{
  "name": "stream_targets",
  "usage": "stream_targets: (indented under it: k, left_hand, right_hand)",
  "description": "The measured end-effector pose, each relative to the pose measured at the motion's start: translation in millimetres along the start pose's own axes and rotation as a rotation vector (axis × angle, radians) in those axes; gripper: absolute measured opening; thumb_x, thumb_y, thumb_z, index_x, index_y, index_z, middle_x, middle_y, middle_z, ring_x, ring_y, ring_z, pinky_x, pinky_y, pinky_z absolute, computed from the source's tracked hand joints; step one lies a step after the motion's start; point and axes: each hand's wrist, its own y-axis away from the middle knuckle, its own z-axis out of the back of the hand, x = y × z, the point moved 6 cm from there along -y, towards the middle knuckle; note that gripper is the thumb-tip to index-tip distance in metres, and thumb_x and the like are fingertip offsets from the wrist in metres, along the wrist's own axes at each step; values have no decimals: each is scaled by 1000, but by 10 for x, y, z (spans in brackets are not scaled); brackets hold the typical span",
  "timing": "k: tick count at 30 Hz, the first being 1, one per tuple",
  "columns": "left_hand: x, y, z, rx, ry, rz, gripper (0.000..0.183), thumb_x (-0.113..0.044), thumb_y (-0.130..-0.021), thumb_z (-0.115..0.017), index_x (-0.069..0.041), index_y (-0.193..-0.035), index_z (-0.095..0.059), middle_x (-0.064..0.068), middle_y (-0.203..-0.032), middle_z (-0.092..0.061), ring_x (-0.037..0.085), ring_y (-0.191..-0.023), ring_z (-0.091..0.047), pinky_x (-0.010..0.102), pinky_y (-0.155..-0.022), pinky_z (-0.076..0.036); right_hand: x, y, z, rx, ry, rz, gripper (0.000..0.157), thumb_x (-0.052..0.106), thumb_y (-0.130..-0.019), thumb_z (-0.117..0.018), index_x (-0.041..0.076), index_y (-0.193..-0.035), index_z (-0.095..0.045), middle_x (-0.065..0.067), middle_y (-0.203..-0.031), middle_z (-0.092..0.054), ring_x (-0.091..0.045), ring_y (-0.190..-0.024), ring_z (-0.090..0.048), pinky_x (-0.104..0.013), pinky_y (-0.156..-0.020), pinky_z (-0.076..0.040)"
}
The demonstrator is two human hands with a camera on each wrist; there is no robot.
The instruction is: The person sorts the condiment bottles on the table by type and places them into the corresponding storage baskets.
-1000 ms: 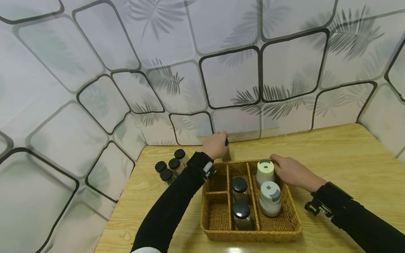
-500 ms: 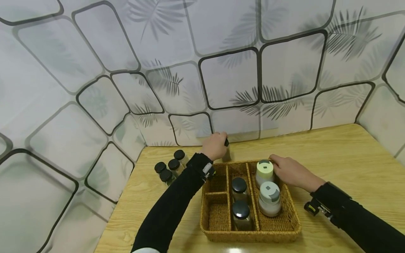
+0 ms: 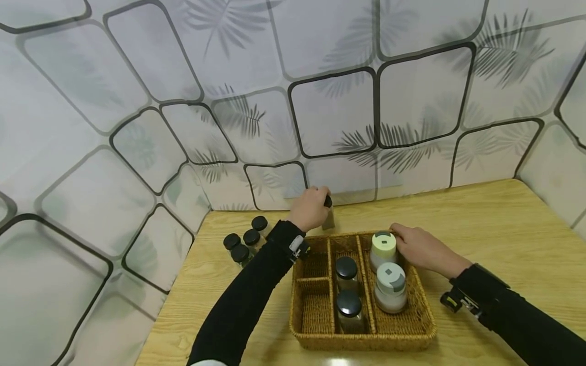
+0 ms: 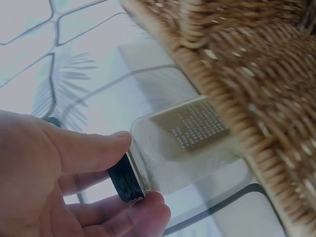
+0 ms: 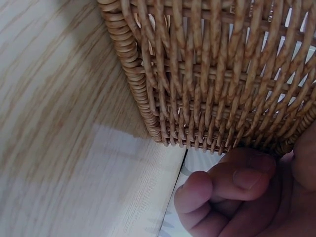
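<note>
My left hand [image 3: 310, 208] pinches a clear spice jar [image 3: 328, 218] by its black lid [image 4: 126, 180], just behind the wicker basket [image 3: 366, 341]. In the left wrist view the thumb and fingers lie on either side of the lid, and the jar [image 4: 182, 133] bears small print; the basket rim overlaps its bottom end. At the basket's back right corner, my right hand [image 3: 423, 249] grips the rim, its curled fingers [image 5: 195, 192] against the outside. Inside the basket stand two black-lidded jars [image 3: 349, 303] in the middle compartment, and a yellow-lidded jar [image 3: 383, 245] and a white-lidded jar [image 3: 390, 279] on the right.
Several black-lidded jars [image 3: 241, 254] stand grouped on the wooden table [image 3: 192, 315], left of the basket. A patterned cloth wall [image 3: 339, 117] rises close behind the table's back edge. The basket's left side is split by a short divider [image 3: 313, 279].
The left hand and its spice jar have shifted slightly up in the head view. My right hand and the basket stay where they were.
</note>
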Motion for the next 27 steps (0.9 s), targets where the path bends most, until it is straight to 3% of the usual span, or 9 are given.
stream_targets:
  k: [5,27]
  left_hand:
    - [-55,27,119,-31,14,-19,31,-11,-96,-56,-2,-126,-54,15,-103,-58,21,-81,-51,34,-64,-41]
    - [-430,266,585,-121,73,-97,37,-19,-97,-57,-8,-131,-52,11,-112,-55,19,-93,-51,31,-74,-47]
  right_hand:
    - [5,3,5,-1,-2,-1,17,13,-103,-37,10,-105,-54,-4,-65,-51,-14,-44,-42,-30,-42,-36]
    - [-2,6,-2,-3,3,1,18,14,-103,-37,9,-109,-53,-5,-65,-51,-14,-43,-41,-29,-41,-35]
